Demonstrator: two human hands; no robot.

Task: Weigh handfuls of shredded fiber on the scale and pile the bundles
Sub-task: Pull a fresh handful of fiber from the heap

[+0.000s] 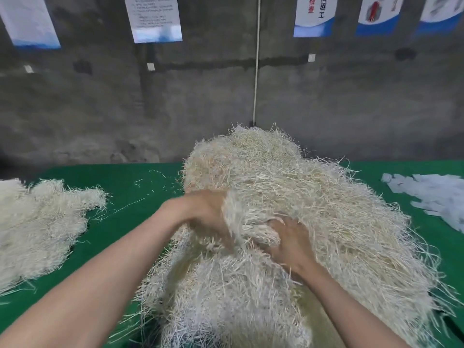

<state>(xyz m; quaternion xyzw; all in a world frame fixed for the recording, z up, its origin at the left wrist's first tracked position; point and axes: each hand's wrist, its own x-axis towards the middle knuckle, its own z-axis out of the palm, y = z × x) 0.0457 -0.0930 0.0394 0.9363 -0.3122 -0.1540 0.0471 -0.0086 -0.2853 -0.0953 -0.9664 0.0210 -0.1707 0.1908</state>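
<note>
Seemingly, fiber (288, 187) half-buries the right hand (291, 243).

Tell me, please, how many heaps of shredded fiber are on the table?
2: a large pale shredded-fiber heap in the centre of the green table, and a lower pile at its left edge. More may lie out of frame.

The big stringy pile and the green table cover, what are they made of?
The stringy pile looks like shredded plant fiber or maybe paper: pale cream, matte, thin strands sticking out at the edges. The green table cover seems to be felt or a matte cloth: even green, no shine, though the weave is too blurred to tell.
</note>
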